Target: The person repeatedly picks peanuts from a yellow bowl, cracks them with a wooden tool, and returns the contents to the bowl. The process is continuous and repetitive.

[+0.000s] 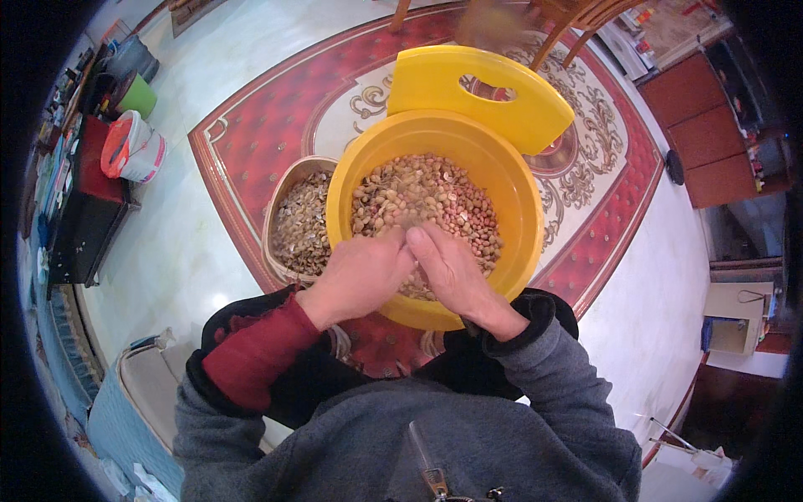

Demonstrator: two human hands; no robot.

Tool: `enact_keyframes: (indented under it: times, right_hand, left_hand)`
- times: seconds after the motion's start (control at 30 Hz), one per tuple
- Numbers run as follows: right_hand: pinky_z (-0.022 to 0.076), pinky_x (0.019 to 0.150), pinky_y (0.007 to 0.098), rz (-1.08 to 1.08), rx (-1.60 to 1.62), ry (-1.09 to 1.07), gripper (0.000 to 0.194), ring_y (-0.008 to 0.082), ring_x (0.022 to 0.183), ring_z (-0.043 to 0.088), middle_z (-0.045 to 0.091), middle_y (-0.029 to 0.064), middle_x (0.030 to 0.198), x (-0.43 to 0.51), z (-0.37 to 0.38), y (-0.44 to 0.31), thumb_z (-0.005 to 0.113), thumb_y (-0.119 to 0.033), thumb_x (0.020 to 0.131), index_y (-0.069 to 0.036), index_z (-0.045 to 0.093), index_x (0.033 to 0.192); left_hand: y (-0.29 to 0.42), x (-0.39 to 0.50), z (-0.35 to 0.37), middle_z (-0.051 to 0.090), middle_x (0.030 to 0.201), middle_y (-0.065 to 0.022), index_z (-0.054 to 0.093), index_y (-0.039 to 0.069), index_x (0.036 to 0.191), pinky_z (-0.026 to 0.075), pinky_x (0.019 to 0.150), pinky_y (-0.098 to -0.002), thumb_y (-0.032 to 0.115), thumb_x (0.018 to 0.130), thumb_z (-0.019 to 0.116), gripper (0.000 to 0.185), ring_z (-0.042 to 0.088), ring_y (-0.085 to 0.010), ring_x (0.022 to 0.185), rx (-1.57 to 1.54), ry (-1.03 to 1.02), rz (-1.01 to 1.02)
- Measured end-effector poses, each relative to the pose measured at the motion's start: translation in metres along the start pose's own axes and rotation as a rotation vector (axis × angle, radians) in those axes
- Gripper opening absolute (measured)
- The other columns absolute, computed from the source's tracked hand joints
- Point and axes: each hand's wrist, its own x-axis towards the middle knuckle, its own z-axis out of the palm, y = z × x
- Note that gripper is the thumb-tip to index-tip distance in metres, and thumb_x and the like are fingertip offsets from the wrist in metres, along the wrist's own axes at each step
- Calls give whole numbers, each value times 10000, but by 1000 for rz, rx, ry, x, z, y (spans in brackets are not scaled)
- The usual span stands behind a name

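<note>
A round yellow plastic basin stands before me, its bottom covered with tan, unshelled-looking nuts and smaller pink kernels, probably peanuts. Over the near part of the basin my left hand meets my right hand, thumbs side by side. Both sets of fingers curl down out of sight, so whether they hold anything is hidden. Some nuts just beyond the thumbs look blurred. Left of the basin, partly behind its rim, sits a pale oval container of brownish shells or husks.
Behind the basin rises a yellow plastic chair-back-like panel with a handle hole. A red patterned rug lies beneath. Wooden furniture legs stand beyond. To the left are a white-and-orange bucket and a black cabinet.
</note>
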Motion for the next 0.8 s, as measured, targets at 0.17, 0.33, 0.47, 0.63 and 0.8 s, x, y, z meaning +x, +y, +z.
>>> enact_keyframes:
  times: [0.17, 0.33, 0.47, 0.63, 0.8]
  right_hand:
    - [463, 618, 358, 85, 109, 8, 415, 265, 681, 594, 621, 160, 833, 5, 4, 9, 477, -378, 1023, 22, 556, 1097]
    - [370, 475, 220, 402, 713, -20, 206, 76, 546, 459, 514, -2, 733, 7, -3, 11, 617, -262, 970, -74, 548, 1019]
    - [369, 467, 239, 354, 906, 26, 191, 92, 527, 452, 529, 16, 741, 7, 1, 10, 632, -221, 958, -56, 543, 998]
    - [379, 464, 250, 309, 960, 77, 183, 99, 513, 449, 526, 27, 724, 6, 11, 11, 594, -213, 980, -38, 540, 984]
    - [386, 485, 255, 233, 852, 72, 214, 108, 517, 455, 515, 6, 694, 4, 14, 10, 645, -248, 958, -55, 552, 957]
  left_hand:
    - [-6, 1, 10, 647, 794, -266, 540, 19, 1010, 471, 695, -573, 338, 996, 399, 349, 627, -478, 760, -86, 17, -39]
    - [-13, 4, 11, 636, 797, -274, 531, 21, 954, 461, 698, -567, 336, 1002, 394, 347, 618, -481, 781, -149, 7, -77]
    - [-14, 6, 19, 633, 763, -234, 534, 18, 898, 467, 664, -510, 329, 1007, 403, 354, 625, -431, 738, -350, 82, -39]
    - [-11, 10, 18, 531, 673, -41, 528, 48, 845, 421, 551, -311, 294, 1018, 419, 319, 517, -172, 579, -969, 1, -283]
    - [-13, 13, 2, 438, 629, 23, 518, 79, 833, 368, 515, -228, 274, 1040, 417, 302, 409, -79, 545, -1051, 17, -374]
